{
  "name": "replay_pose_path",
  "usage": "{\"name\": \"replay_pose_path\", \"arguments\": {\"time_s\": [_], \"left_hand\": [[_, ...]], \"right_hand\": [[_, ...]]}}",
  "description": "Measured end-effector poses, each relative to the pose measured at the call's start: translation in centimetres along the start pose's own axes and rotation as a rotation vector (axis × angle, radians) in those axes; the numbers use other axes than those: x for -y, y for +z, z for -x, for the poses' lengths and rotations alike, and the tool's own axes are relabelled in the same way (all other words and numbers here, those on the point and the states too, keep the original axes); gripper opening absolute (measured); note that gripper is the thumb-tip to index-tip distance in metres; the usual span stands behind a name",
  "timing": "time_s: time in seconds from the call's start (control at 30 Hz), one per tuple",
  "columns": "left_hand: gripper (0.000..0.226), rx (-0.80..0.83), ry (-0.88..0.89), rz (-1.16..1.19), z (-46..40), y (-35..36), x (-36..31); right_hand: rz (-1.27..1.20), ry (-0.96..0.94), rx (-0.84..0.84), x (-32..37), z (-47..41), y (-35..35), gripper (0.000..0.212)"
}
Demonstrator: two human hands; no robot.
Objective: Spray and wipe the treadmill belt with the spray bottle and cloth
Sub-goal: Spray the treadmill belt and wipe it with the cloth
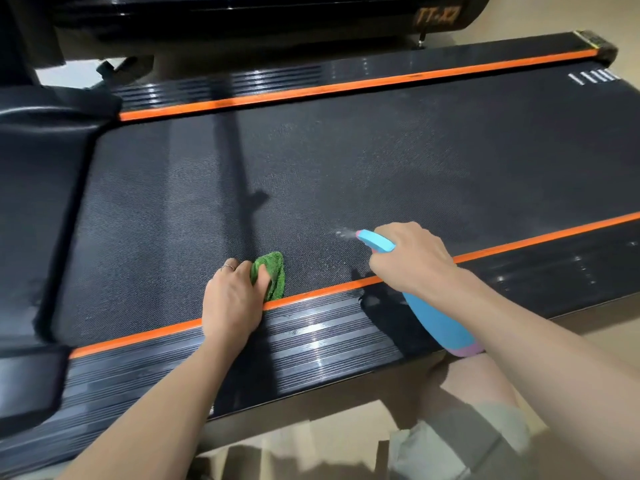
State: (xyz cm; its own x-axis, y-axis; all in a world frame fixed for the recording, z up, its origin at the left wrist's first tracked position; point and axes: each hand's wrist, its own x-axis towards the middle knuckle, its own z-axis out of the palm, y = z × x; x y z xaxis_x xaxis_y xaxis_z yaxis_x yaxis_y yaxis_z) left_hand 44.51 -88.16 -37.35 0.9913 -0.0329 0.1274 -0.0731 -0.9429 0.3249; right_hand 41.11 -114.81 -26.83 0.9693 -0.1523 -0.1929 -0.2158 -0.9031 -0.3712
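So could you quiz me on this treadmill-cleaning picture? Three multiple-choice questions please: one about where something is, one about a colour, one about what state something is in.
1. Where does the green cloth lie?
A. on the belt by the near orange stripe
B. on the floor
C. on the far side rail

2. What colour is the body of the spray bottle?
A. red
B. blue
C. yellow

3. What is the right hand doing?
A. lying flat and empty
B. holding the cloth
C. gripping the bottle while mist leaves the nozzle

Answers:
1. A: the left hand holds the cloth on the treadmill belt beside the near orange stripe.
2. B: the body is blue, with a purple base.
3. C: the fingers curl round the bottle's neck, and a pale mist shows at the nozzle.
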Motion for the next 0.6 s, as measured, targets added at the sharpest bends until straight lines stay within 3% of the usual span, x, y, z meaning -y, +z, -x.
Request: {"name": "replay_pose_path", "arguments": {"time_s": [0.1,0.2,0.27,0.4,0.6], "left_hand": [[0.043,-0.005,-0.002,-0.011,0.0,0.0,0.0],[0.044,-0.009,-0.007,-0.013,0.1,-0.1,-0.1],[0.044,-0.015,-0.002,-0.017,0.1,-0.1,-0.1],[0.042,-0.022,-0.003,-0.024,0.1,-0.1,-0.1],[0.04,-0.038,-0.042,-0.039,0.2,0.1,-0.3]], "right_hand": [[0.013,-0.014,0.035,-1.0,1.1,-0.1,0.007],[0.063,-0.083,0.188,-1.2,2.1,0.0,0.005],[0.085,-0.106,0.227,-0.8,2.3,0.2,0.021],[0.051,-0.101,0.167,-0.3,2.3,0.4,0.004],[0.05,-0.087,0.152,-2.1,2.3,-0.6,0.003]]}}
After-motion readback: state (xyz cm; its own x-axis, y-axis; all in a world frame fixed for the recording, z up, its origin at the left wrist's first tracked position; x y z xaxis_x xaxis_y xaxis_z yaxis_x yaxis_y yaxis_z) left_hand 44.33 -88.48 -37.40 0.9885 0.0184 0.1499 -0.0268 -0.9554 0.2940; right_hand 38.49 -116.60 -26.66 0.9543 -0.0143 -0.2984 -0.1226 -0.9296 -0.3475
